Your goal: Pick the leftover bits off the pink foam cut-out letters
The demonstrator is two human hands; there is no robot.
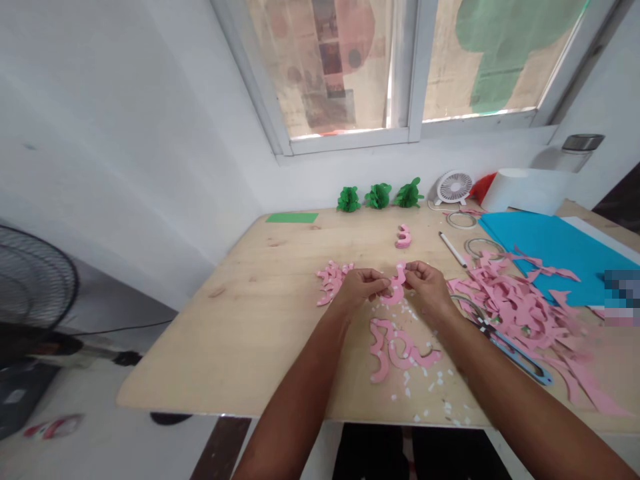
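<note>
Between my hands is a curved pink paper cutout (397, 293) with small white bits on it. My left hand (364, 285) pinches its left end, fingers closed. At its upper right end, my right hand (424, 280) grips it between thumb and fingers. Just below lie several more curved pink cutouts (400, 350), some overlapping, among scattered white paper bits (440, 380). Left of my left hand sits a pile of pink cutouts (331, 279), partly hidden by that hand. A small stack of pink curved pieces (403, 237) rests farther back.
Pink paper scraps (515, 300) heap at right, beside a blue utility knife (520, 357) and rolls of tape (484, 249). A white marker (453, 250), blue sheets (560, 240), a small fan (454, 187), green paper ornaments (379, 196) and a green strip (291, 218) lie farther back.
</note>
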